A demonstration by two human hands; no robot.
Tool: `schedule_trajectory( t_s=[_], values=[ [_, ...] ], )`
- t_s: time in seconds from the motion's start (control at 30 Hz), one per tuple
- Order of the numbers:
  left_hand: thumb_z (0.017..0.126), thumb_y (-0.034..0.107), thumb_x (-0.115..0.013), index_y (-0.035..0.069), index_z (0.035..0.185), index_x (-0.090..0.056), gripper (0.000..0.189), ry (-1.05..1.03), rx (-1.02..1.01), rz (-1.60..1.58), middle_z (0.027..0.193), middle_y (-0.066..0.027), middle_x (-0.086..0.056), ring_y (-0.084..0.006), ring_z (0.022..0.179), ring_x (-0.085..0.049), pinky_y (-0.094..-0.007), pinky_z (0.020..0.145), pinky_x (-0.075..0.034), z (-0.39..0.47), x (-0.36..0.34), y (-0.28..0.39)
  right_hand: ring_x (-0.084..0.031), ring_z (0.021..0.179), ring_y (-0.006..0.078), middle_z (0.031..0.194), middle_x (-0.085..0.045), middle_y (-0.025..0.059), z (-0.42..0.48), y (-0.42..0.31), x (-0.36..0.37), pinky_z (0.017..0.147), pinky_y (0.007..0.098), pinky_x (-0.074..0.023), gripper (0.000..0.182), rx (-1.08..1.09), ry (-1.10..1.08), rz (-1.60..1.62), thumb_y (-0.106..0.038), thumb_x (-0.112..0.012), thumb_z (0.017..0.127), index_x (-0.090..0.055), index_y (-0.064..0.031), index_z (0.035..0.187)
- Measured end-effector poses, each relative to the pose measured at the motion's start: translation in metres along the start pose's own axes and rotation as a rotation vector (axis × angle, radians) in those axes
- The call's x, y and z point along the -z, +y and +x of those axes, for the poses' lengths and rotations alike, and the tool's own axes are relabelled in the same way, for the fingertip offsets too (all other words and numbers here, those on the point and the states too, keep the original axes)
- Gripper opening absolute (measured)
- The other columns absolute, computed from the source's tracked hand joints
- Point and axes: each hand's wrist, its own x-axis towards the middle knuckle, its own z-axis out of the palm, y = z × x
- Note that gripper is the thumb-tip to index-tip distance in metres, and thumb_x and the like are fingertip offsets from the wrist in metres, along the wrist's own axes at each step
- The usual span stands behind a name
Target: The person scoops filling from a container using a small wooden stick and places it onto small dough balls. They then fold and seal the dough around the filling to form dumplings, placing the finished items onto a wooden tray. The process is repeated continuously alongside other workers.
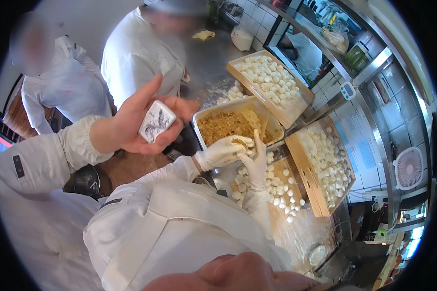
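My left hand [222, 151], in a thin white glove, cups a small piece with brown filling [241, 142] showing in it. Gloved too, my right hand [255, 160] meets it from the right, fingers raised. A thin tan spatula-like strip [265, 125] rises beside its fingertips; whether that hand grips it I cannot tell. Just beyond both hands is a rectangular tub [278, 135] of crumbly brown filling [218, 125]. Small white dough balls [273, 182] lie scattered on the board under my right forearm.
At left, another person's bare hand [131, 127] holds a small white case [156, 122] with a dark print. Two co-workers in white stand beyond. Wooden trays of dough pieces [273, 80] [327, 160] flank the tub. A timer [347, 91] and pink fan [408, 168] are at right.
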Motion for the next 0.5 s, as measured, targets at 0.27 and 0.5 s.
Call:
schedule_trajectory(
  t_s=[0.27,0.5],
  values=[
    [0.095,0.019,-0.048,-0.001,0.13,-0.041,0.041,-0.019,0.017,-0.059,0.122,-0.0103,-0.053,-0.0193,0.113,-0.052,-0.0334,0.098,-0.041,-0.007,-0.022,0.005,-0.047,0.094,0.0212,0.098,-0.045,0.0075,-0.009,-0.003,0.007,0.08,0.0304,-0.042,0.03,0.211,0.159,-0.239,-0.016,-0.076,0.066,-0.073,-0.0089,0.095],
    [0.1,0.029,-0.033,-0.003,0.135,-0.036,0.047,0.014,0.088,-0.311,0.134,-0.0208,-0.043,-0.0254,0.122,-0.047,-0.0391,0.104,-0.037,-0.013,-0.05,0.018,-0.047,0.09,0.0208,0.096,-0.044,0.0056,-0.019,-0.025,0.006,0.08,0.031,-0.0417,0.026,0.201,0.26,-0.213,-0.017,-0.079,0.065,-0.074,-0.0096,0.089]
  ],
)
